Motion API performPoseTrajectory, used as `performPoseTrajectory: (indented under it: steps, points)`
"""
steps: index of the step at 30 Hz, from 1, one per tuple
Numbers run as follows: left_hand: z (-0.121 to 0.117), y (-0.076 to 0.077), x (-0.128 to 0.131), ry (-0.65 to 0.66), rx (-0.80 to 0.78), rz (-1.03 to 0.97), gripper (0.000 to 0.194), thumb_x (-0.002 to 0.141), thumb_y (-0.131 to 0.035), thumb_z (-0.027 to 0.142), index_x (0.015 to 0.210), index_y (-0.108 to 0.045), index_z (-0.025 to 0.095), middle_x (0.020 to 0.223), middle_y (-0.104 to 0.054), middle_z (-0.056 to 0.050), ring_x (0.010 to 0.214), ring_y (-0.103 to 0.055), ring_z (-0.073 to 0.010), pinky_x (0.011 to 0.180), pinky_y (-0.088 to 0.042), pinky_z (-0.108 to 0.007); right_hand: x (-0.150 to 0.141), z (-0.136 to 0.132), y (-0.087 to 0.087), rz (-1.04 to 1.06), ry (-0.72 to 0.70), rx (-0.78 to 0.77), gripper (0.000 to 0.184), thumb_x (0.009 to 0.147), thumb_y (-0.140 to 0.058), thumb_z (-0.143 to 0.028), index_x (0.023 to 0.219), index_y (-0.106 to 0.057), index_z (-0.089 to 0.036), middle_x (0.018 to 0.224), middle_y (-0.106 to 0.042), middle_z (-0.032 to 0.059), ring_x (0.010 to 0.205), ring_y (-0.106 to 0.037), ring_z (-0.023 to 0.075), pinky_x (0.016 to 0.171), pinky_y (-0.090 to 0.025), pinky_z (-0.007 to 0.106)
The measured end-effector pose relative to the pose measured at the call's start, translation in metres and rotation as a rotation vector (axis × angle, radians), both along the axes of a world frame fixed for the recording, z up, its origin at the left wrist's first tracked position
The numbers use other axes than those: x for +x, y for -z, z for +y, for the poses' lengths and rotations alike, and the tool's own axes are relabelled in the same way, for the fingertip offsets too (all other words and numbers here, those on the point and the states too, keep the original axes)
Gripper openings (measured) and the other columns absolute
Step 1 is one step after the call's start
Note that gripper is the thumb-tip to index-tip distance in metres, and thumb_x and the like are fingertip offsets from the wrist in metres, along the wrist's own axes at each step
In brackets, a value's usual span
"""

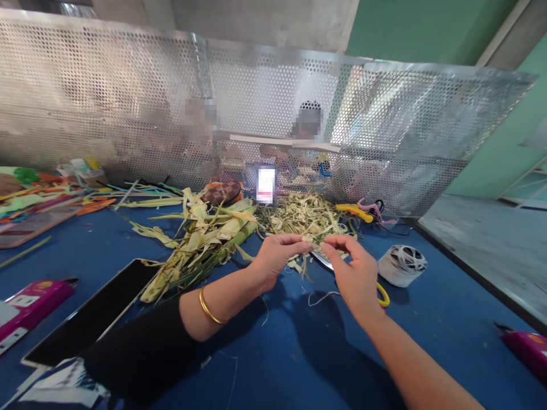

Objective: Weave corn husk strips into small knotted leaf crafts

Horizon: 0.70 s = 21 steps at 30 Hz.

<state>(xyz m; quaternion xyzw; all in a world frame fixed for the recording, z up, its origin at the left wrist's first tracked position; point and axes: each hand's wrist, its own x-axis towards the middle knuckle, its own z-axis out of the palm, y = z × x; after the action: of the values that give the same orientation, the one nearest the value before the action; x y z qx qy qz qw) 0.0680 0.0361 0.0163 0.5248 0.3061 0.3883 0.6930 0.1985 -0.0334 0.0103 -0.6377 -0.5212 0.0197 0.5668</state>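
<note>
Thumb and fingertips pinched, my left hand [273, 259] holds one end of a small pale piece of corn husk [308, 240]. My right hand [354, 276] pinches just right of it, at the same piece; its fingers partly hide the grip. Right behind both hands lies a heap of shredded husk [310, 213]. A bundle of whole corn husks [213, 239] spreads to the left of my left hand. Scissors, partly covered by my right hand, show a yellow handle [383, 295]. A spool of white string [402, 265] stands to the right, and a loose thread [321, 297] lies below my hands.
A perforated metal screen [273, 85] closes off the back, with people beyond it. Before it stands a lit phone [266, 188]. A yellow-handled tool [354, 212] lies right of the heap. Leftward are a black flat panel [94, 313], a purple power strip [38, 307] and coloured strips.
</note>
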Motion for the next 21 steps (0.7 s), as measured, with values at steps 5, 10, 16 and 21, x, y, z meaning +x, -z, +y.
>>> performPoseTrajectory:
  steps: [5, 10, 16, 21]
  points:
    - [-0.0033, -0.0009, 0.0001, 0.032, 0.043, 0.011, 0.022, 0.051, -0.08, 0.029, 0.066, -0.069, 0.016, 0.068, -0.066, 0.0, 0.068, -0.055, -0.0118, 0.073, -0.041, -0.027, 0.0039, 0.0, -0.0041, -0.093, -0.101, 0.015, 0.011, 0.077, -0.059, -0.03, 0.077, -0.065, -0.02, 0.08, -0.067, 0.0034, 0.079, -0.06, 0.0194, 0.075, -0.045, 0.031]
    - [-0.0023, 0.0009, 0.0002, 0.026, 0.048, 0.026, 0.021, 0.052, -0.08, 0.029, 0.063, -0.067, 0.016, 0.064, -0.064, 0.0, 0.065, -0.054, -0.0111, 0.07, -0.041, -0.027, 0.0038, 0.0017, 0.0024, -0.115, -0.1, -0.017, 0.011, 0.078, -0.057, -0.028, 0.076, -0.066, -0.021, 0.077, -0.068, 0.0025, 0.075, -0.061, 0.0192, 0.07, -0.046, 0.031]
    - [-0.0027, -0.0025, -0.0016, 0.029, 0.092, 0.073, 0.019, 0.052, -0.079, 0.029, 0.057, -0.066, 0.016, 0.058, -0.061, 0.001, 0.061, -0.052, -0.011, 0.067, -0.042, -0.027, 0.0051, -0.0002, 0.0037, -0.308, -0.073, 0.069, 0.013, 0.081, -0.056, -0.026, 0.074, -0.066, -0.022, 0.076, -0.068, 0.0032, 0.079, -0.059, 0.0207, 0.076, -0.044, 0.034]
    - [-0.0034, -0.0029, -0.0021, 0.04, 0.115, 0.079, 0.018, 0.054, -0.077, 0.031, 0.058, -0.067, 0.017, 0.059, -0.061, 0.0, 0.061, -0.05, -0.0113, 0.067, -0.041, -0.027, 0.0045, -0.0012, 0.0018, -0.37, -0.053, 0.074, 0.014, 0.082, -0.054, -0.027, 0.075, -0.065, -0.023, 0.076, -0.068, 0.0036, 0.081, -0.059, 0.0216, 0.081, -0.042, 0.036]
